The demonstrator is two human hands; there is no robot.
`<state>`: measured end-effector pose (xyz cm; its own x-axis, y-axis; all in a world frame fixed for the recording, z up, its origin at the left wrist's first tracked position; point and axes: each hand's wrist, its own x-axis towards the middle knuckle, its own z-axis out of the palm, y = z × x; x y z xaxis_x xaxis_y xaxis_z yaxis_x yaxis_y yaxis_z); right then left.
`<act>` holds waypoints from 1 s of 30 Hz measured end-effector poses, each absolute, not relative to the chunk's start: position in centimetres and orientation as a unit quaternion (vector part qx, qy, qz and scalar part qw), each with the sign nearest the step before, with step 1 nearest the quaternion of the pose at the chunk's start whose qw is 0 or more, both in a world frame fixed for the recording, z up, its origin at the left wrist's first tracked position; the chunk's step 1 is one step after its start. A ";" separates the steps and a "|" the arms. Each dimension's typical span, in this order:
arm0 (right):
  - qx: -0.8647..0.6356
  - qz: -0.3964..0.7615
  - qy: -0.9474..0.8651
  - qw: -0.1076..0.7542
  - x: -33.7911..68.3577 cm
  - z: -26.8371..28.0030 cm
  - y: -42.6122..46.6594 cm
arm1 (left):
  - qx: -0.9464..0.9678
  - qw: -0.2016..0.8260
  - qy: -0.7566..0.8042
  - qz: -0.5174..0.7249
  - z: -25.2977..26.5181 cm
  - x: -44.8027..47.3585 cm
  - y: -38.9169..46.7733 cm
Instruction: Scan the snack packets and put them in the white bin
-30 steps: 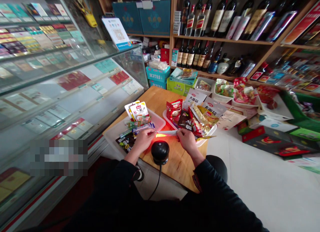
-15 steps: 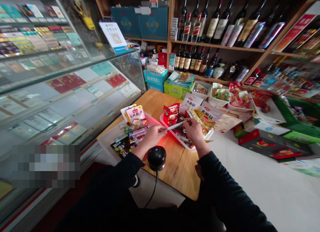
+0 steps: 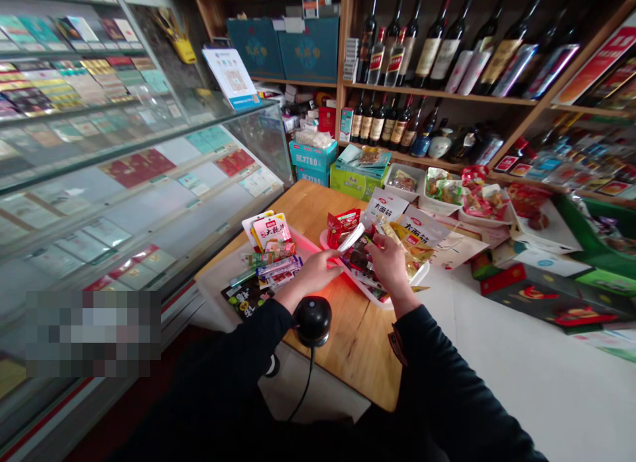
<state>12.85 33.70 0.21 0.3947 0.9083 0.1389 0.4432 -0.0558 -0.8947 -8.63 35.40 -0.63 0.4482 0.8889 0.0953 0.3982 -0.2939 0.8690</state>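
My left hand (image 3: 318,271) is closed on a narrow white packet (image 3: 352,238), which tilts up to the right. Half bent, the fingers of my right hand (image 3: 388,262) are apart from the packet, and I make out nothing in them. That hand is over a white-rimmed tray (image 3: 365,291) of snack packets, with a red pouch (image 3: 344,225) at its far side. Below my left hand stands a black desktop scanner (image 3: 313,319) with a cable, its red light falling on the wood. Left of it, another tray (image 3: 211,276) holds snack packets, with a white-and-pink pouch (image 3: 272,230) at the back.
The wooden table (image 3: 358,346) stands beside a glass display counter (image 3: 186,197) on the left. Behind are shelves with wine bottles (image 3: 430,44) and stacked blue boxes (image 3: 312,156). Snack trays (image 3: 484,213) and a dark carton (image 3: 539,293) lie to the right.
Both hands were at the white packet's ends; my right hand has let go of it. In my left hand the packet has swung from nearly level to tilted up. The camera view shifted slightly.
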 end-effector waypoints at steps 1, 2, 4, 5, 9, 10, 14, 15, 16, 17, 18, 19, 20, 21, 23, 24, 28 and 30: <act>-0.686 0.258 -0.485 0.477 12.5 0.0 33.6 | 0.749 0.391 0.439 0.306 -0.4 -9.0 35.3; -0.686 0.272 -0.477 0.477 12.1 -0.2 33.5 | 0.748 0.379 0.448 0.309 -0.3 -9.5 35.2; -0.682 0.289 -0.477 0.474 11.4 -0.6 33.4 | 0.741 0.359 0.476 0.309 -0.3 -10.9 35.2; -0.678 0.293 -0.483 0.470 11.0 -0.7 33.3 | 0.737 0.343 0.495 0.306 -0.5 -11.8 35.3; -0.669 0.310 -0.510 0.442 9.7 -1.3 32.8 | 0.715 0.231 0.587 0.300 -1.3 -16.7 36.2; -0.668 0.314 -0.514 0.438 9.4 -1.5 32.6 | 0.711 0.196 0.607 0.295 -1.5 -18.1 36.5; -0.659 0.309 -0.534 0.431 8.1 -2.0 31.9 | 0.710 0.073 0.665 0.222 -1.8 -23.5 37.4; -0.657 0.305 -0.541 0.428 7.8 -2.1 31.7 | 0.710 0.056 0.673 0.200 -1.9 -24.7 37.5; -0.655 0.301 -0.547 0.425 7.5 -2.1 31.5 | 0.710 0.046 0.680 0.179 -2.0 -25.7 37.6; -0.655 0.302 -0.550 0.420 7.2 -2.1 31.2 | 0.708 0.039 0.686 0.161 -2.1 -26.5 37.6; -0.655 0.309 -0.550 0.416 6.9 -2.1 31.0 | 0.707 0.033 0.691 0.146 -2.3 -27.3 37.5; -0.652 0.322 -0.548 0.413 6.6 -2.1 30.8 | 0.705 0.029 0.695 0.134 -2.6 -27.9 37.4; -0.647 0.337 -0.546 0.411 6.3 -2.1 30.6 | 0.704 0.023 0.698 0.124 -2.8 -28.4 37.2; -0.640 0.351 -0.545 0.412 6.1 -2.2 30.4 | 0.704 0.019 0.700 0.116 -3.0 -28.8 37.1; -0.623 0.367 -0.552 0.416 5.6 -2.3 30.0 | 0.703 0.018 0.704 0.093 -3.3 -29.2 36.6; -0.617 0.367 -0.558 0.417 5.4 -2.3 29.9 | 0.702 0.021 0.707 0.082 -3.4 -29.3 36.4; -0.608 0.369 -0.569 0.412 4.4 -1.6 29.3 | 0.697 0.004 0.712 0.084 -2.4 -29.1 35.2; -0.599 0.369 -0.576 0.417 3.8 -0.7 28.9 | 0.703 -0.027 0.701 0.120 -1.1 -28.8 34.5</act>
